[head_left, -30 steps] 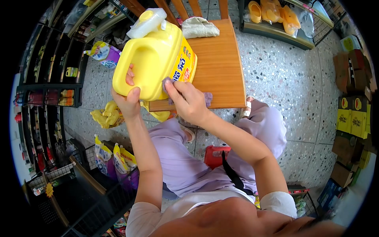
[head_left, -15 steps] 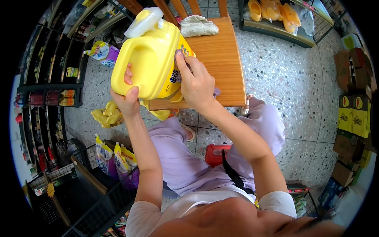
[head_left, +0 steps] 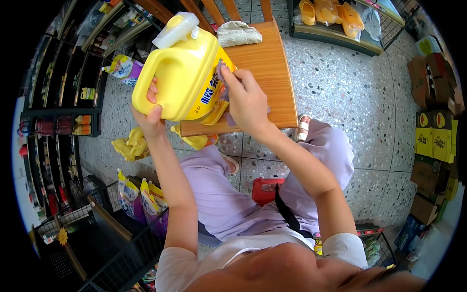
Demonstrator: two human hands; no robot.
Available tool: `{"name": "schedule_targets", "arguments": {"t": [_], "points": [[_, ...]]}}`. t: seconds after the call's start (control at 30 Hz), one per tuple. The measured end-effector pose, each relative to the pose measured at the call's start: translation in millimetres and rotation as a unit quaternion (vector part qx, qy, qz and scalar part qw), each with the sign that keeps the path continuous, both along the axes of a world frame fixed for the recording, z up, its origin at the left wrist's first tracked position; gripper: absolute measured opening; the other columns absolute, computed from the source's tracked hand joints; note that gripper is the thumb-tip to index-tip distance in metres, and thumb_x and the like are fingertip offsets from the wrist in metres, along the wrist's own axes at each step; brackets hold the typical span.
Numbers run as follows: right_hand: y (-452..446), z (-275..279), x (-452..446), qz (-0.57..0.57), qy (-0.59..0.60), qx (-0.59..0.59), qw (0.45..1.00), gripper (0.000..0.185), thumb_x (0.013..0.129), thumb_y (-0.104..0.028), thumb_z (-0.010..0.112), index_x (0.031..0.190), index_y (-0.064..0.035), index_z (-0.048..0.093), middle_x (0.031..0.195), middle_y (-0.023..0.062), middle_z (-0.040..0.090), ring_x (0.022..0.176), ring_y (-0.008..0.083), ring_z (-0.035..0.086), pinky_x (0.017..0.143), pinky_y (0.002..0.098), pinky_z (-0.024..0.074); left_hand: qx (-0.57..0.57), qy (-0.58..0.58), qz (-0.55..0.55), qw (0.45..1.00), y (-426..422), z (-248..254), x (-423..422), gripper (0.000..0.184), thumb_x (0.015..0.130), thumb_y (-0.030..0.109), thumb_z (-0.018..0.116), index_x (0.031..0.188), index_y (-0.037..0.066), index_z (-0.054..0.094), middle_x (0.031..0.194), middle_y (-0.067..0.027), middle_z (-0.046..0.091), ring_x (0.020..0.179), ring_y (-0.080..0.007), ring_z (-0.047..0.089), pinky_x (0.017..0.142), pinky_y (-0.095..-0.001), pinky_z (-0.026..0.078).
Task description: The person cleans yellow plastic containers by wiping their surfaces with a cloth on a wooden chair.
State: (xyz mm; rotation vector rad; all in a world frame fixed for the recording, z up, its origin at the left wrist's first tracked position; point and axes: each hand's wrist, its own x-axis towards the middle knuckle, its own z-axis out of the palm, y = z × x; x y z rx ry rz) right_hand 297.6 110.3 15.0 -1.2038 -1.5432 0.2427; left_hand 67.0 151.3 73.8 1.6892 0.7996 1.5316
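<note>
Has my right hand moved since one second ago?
Yes, forward: your right hand is now farther from the near edge of the wooden chair.

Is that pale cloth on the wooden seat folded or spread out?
Folded over: the pale cloth lies as a thick, narrow bundle by the backrest slats, near the yellow jug, not flat across the wooden seat.

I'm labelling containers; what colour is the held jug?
The jug is yellow, clearest in head view.

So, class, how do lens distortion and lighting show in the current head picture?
Head view, distortion: shelves at left look bent, frame corners black; head view, lighting: bright sheen on the floor, upper right, only soft shading on the jug.
</note>
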Motion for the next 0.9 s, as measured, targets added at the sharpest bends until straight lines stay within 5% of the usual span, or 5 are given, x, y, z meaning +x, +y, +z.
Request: {"name": "schedule_targets", "arguments": {"t": [0.17, 0.57, 0.9], "points": [[6, -10, -13, -0.037, -0.059, 0.114, 0.991, 0.053, 0.083, -0.005, 0.063, 0.135, -0.004, 0.059, 0.106, 0.008, 0.062, 0.082, 0.0223, 0.063, 0.063, 0.0316, 0.0546, -0.011, -0.032, -0.03, 0.999, 11, -3, -9, 0.04, 0.067, 0.034, 0.083, 0.081, 0.011, 0.053, 0.103, -0.0084, 0.056, 0.115, -0.0258, 0.054, 0.106, -0.0423, 0.038], [29, 6, -20, -0.099, -0.013, 0.052, 0.994, 0.052, 0.082, 0.001, 0.061, 0.134, -0.0007, 0.058, 0.104, 0.0099, 0.06, 0.089, 0.026, 0.063, 0.066, 0.0343, 0.0557, -0.024, 0.008, -0.022, 0.999, 5, 7, -4, 0.034, 0.071, 0.032, 0.079, 0.081, 0.014, 0.052, 0.101, -0.0053, 0.052, 0.12, -0.0265, 0.051, 0.114, -0.0462, 0.033], [-5, 2, -24, -0.052, -0.079, 0.079, 0.992, 0.054, 0.08, -0.002, 0.061, 0.133, 0.0021, 0.058, 0.099, 0.0085, 0.06, 0.077, 0.0219, 0.061, 0.059, 0.0318, 0.0535, -0.006, -0.001, -0.006, 1.0, 4, 5, 1, 0.036, 0.071, 0.033, 0.08, 0.082, 0.011, 0.053, 0.101, -0.0073, 0.054, 0.118, -0.026, 0.052, 0.112, -0.0452, 0.035]]}}
